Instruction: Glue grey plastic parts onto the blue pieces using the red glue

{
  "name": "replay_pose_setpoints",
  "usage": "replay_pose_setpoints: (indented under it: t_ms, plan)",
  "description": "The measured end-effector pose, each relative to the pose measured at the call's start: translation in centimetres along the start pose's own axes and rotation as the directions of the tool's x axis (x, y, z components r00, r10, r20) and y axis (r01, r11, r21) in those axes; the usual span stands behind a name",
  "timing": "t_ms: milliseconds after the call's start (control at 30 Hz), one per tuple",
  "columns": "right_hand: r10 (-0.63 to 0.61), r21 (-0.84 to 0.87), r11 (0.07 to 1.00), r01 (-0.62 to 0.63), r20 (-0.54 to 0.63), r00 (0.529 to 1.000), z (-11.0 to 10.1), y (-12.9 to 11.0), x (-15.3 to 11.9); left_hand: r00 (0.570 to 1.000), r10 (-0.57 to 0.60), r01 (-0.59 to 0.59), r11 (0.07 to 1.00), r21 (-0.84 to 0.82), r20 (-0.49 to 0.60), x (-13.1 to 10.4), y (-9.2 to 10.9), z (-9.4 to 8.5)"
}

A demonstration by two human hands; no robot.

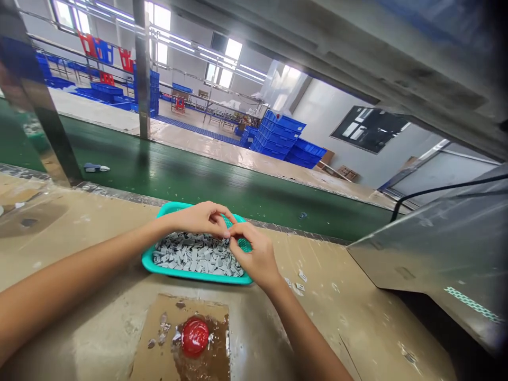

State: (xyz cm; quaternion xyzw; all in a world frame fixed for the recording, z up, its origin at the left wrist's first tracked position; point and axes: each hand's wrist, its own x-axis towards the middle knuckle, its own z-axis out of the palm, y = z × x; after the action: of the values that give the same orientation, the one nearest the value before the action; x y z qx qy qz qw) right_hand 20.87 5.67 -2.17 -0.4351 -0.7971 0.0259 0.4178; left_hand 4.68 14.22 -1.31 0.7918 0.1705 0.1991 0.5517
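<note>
A teal plastic basket (186, 273) holds a heap of small grey plastic parts (198, 256). Over its right part, my left hand (206, 218) and my right hand (254, 248) meet at the fingertips. Both hands are pinched, thumb against fingers, around something too small to make out. Nearer to me, a round red object (194, 336) sits on a wet brown cardboard piece (154, 323).
Beyond the basket runs a green conveyor belt (190, 172) with a dark blue and white item (96, 168) on it. Loose grey pieces (300, 287) lie right of the basket. A metal housing (436, 243) stands at the right, and a metal post (143, 69) rises behind the belt.
</note>
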Motion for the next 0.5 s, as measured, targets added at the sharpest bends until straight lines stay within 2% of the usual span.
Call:
replay_pose_setpoints:
  t_ms: [200,333,500]
  plan:
    - [-0.07,-0.018,0.997,0.07,0.008,0.998,-0.2,-0.4,0.2,1.0,0.004,-0.005,0.997,-0.071,-0.012,-0.3,0.2,-0.2]
    - [-0.051,-0.02,0.999,0.051,-0.007,0.999,-0.5,-0.7,0.2,0.999,0.025,-0.02,0.986,-0.163,0.03,-0.2,0.0,-0.3]
    - [-0.09,-0.045,0.995,0.091,0.028,0.996,-0.8,-1.4,0.6,0.997,0.031,-0.015,0.98,-0.2,0.075,-0.2,0.1,-0.4]
